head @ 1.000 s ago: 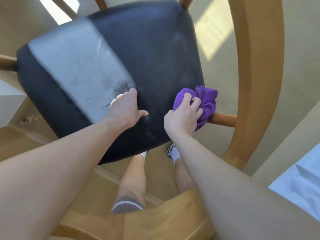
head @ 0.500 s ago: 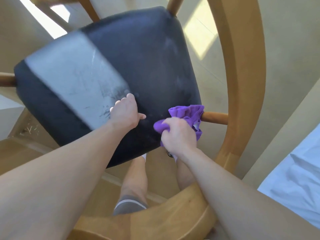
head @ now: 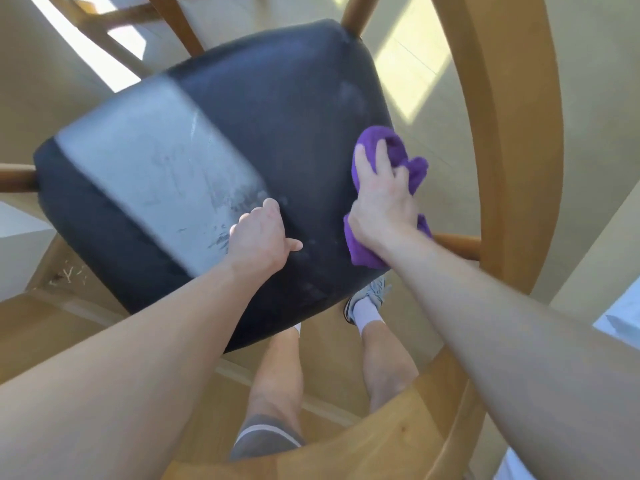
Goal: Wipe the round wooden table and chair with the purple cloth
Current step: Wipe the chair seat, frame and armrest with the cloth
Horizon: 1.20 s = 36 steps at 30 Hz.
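Observation:
The chair's dark padded seat [head: 263,109] fills the middle of the view, with a sunlit band across its left half. Its curved wooden back and armrest [head: 502,140] arc round the right side and the bottom. My right hand [head: 381,202] presses the bunched purple cloth [head: 405,157] flat against the seat's right edge, fingers spread over it. My left hand [head: 259,237] rests on the seat near its front, fingers loosely bent and thumb out to the right.
A wooden rung [head: 453,244] runs from the seat to the chair's curved frame at the right. My legs and one shoe [head: 367,303] stand on the wooden floor below the seat. Other wooden legs [head: 173,22] cross the top left. White fabric [head: 620,317] lies at the right edge.
My right hand has swept the purple cloth from the seat's front right corner up along the right edge. My left hand has stayed in place on the seat.

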Each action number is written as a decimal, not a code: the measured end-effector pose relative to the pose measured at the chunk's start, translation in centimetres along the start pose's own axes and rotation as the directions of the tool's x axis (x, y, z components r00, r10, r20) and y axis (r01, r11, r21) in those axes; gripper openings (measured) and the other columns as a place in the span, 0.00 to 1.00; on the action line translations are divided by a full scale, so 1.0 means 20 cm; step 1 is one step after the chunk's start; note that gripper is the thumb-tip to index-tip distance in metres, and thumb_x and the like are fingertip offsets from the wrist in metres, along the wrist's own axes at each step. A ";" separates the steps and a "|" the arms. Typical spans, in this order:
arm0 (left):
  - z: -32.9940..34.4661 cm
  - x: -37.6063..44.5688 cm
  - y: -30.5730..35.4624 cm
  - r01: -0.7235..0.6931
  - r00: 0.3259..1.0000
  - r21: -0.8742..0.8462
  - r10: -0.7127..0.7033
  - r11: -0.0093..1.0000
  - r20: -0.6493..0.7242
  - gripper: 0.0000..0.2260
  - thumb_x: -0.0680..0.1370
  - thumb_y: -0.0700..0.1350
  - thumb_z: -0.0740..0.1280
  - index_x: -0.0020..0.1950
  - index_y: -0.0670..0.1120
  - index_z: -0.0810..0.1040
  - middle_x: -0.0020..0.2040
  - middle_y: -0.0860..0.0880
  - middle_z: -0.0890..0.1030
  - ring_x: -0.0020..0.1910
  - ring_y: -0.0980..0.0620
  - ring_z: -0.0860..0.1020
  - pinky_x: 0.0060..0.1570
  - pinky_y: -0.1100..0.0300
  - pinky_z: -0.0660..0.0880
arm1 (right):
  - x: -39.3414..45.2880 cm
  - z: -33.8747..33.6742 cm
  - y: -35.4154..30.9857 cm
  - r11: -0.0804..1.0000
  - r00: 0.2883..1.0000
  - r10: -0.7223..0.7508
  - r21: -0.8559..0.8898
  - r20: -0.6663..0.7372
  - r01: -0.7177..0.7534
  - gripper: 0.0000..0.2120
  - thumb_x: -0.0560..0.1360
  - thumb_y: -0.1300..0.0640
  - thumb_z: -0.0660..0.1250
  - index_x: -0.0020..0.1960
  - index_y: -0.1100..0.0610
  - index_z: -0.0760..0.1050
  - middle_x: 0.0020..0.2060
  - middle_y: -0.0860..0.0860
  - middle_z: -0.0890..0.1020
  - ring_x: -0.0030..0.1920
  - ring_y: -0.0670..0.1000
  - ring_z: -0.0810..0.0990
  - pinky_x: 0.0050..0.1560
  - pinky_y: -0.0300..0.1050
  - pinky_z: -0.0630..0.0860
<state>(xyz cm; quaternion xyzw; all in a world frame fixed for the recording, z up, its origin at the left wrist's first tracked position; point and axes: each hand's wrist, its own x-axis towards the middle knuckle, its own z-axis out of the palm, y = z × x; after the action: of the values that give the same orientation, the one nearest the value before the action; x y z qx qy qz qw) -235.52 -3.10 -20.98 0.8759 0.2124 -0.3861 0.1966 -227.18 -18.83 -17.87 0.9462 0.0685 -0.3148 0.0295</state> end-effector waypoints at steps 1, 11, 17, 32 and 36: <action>0.00 0.00 0.01 0.002 1.000 0.003 -0.002 1.000 0.005 0.25 0.76 0.57 0.75 0.51 0.45 0.62 0.47 0.45 0.73 0.58 0.40 0.76 0.46 0.51 0.66 | -0.10 0.06 0.01 1.000 1.000 0.013 -0.021 0.018 -0.012 0.46 0.74 0.59 0.70 0.83 0.48 0.46 0.83 0.51 0.48 0.75 0.63 0.62 0.58 0.58 0.78; -0.01 -0.02 0.01 -0.011 1.000 -0.015 0.010 1.000 -0.020 0.24 0.76 0.56 0.75 0.51 0.46 0.62 0.53 0.44 0.79 0.56 0.41 0.76 0.47 0.53 0.65 | -0.12 -0.20 0.05 0.646 0.933 0.358 0.714 0.028 -0.270 0.20 0.72 0.57 0.64 0.63 0.49 0.78 0.53 0.47 0.81 0.53 0.52 0.79 0.52 0.43 0.74; -0.01 -0.02 0.01 -0.030 0.999 0.002 0.030 1.000 -0.016 0.24 0.75 0.57 0.75 0.51 0.46 0.62 0.54 0.45 0.79 0.56 0.43 0.77 0.47 0.53 0.66 | 0.40 -0.44 -0.30 0.784 0.965 0.137 0.619 -0.225 0.033 0.34 0.69 0.61 0.61 0.76 0.51 0.67 0.70 0.46 0.73 0.67 0.53 0.71 0.64 0.40 0.72; -0.05 -0.05 0.03 -0.022 1.000 0.011 0.022 1.000 0.012 0.22 0.76 0.57 0.74 0.56 0.45 0.67 0.57 0.45 0.79 0.59 0.44 0.77 0.53 0.52 0.70 | -0.05 -0.21 -0.04 0.849 0.957 0.291 0.461 -0.005 -0.257 0.20 0.73 0.60 0.65 0.62 0.48 0.81 0.57 0.51 0.83 0.62 0.59 0.76 0.62 0.52 0.76; -0.03 -0.05 0.00 -0.052 0.997 0.093 0.056 0.994 -0.050 0.24 0.77 0.60 0.72 0.58 0.45 0.68 0.57 0.46 0.79 0.58 0.45 0.77 0.52 0.53 0.72 | 0.22 -0.38 -0.16 0.871 0.924 0.131 0.487 -0.360 0.066 0.21 0.67 0.67 0.59 0.55 0.51 0.78 0.56 0.49 0.79 0.56 0.58 0.70 0.59 0.55 0.75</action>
<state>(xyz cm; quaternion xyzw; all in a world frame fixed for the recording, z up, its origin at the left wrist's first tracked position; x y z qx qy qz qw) -235.77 -3.14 -19.91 0.8993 0.1759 -0.3667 0.1611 -219.77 -14.50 -14.47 0.9664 -0.0254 -0.1309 -0.2198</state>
